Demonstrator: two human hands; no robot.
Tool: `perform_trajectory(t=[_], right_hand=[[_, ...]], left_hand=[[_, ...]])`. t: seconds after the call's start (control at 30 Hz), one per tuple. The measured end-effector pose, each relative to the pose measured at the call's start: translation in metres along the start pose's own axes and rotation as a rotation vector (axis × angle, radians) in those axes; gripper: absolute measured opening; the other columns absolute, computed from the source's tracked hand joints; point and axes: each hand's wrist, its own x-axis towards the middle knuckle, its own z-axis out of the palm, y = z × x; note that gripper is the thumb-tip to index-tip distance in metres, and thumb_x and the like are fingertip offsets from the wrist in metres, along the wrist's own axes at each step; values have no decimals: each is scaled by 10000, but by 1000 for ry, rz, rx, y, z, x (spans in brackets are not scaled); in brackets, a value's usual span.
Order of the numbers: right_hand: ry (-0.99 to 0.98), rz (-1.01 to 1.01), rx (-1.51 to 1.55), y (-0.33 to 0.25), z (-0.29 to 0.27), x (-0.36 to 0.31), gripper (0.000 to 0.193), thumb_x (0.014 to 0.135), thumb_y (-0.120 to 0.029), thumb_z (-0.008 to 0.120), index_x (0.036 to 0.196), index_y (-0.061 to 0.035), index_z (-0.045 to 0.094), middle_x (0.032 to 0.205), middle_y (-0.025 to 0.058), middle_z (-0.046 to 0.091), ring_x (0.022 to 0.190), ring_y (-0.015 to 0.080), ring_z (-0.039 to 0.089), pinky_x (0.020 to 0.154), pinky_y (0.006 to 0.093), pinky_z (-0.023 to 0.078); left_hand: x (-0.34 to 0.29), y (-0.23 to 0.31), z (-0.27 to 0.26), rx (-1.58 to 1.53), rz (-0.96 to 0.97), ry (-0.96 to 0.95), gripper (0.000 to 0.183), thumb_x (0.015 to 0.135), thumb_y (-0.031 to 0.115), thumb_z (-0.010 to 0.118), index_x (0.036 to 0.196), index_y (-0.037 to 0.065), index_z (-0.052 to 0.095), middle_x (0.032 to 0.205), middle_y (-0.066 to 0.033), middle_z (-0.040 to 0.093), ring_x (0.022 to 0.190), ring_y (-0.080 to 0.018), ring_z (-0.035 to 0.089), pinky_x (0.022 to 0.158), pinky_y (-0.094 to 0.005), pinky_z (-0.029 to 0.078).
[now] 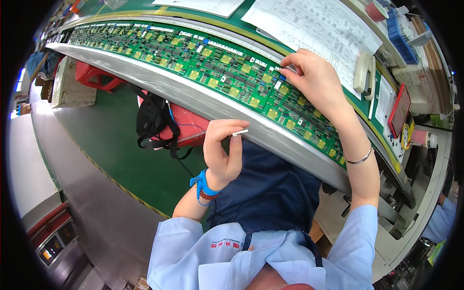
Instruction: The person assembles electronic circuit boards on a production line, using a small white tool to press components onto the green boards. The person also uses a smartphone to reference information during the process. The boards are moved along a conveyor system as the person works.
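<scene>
A row of green circuit boards packed with small parts lies along a metal rail, stretching from the far left to the right. Over the far edge of the boards is my right hand. Its thumb and forefinger are pinched close to white connectors, and whatever is between the fingertips is too small to make out. In front of the rail, above my lap, my left hand pinches a small white strip-shaped part. A blue wrist strap circles my left wrist.
Printed drawings lie behind the boards. To the right are a beige stapler-like tool, a red-framed phone and a blue bin. Below the rail, a black bag rests on a red stool. Another person's sleeve shows at the right edge.
</scene>
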Motion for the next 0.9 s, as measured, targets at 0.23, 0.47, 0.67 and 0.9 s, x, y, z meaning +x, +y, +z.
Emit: perform_trajectory(t=[0.23, 0.47, 0.67, 0.9], right_hand=[[-35, 13, -64, -6, 3, 4, 123, 794, -168, 654, 836, -53, 660, 803, 101, 612, 770, 292, 614, 679, 390, 490], [2, -14, -47, -4, 7, 2, 110, 767, -141, 679, 828, -53, 652, 680, 82, 530, 640, 242, 557, 586, 358, 439], [-31, 5, -87, -10, 5, 2, 103, 766, -135, 669, 806, -44, 642, 763, 107, 598, 719, 267, 605, 650, 367, 475], [-59, 35, -143, -15, 2, 2, 103, 762, -116, 656, 794, -22, 631, 815, 129, 621, 805, 297, 618, 716, 387, 486]], left_hand=[[2, -4, -8, 16, 6, -74, 98, 925, -21, 438, 1021, -10, 454, 982, -198, 604, 878, -210, 567, 754, -286, 454], [3, -5, -10, 9, 18, -73, 96, 926, -17, 434, 1020, -9, 453, 984, -197, 604, 867, -209, 567, 742, -285, 453], [4, -5, -10, 17, 15, -77, 100, 925, -18, 434, 1023, -8, 452, 986, -197, 603, 872, -215, 571, 751, -294, 456], [2, -3, -4, -91, -57, 25, 143, 844, -60, 515, 973, 2, 528, 968, -154, 644, 848, -240, 578, 759, -314, 450]])
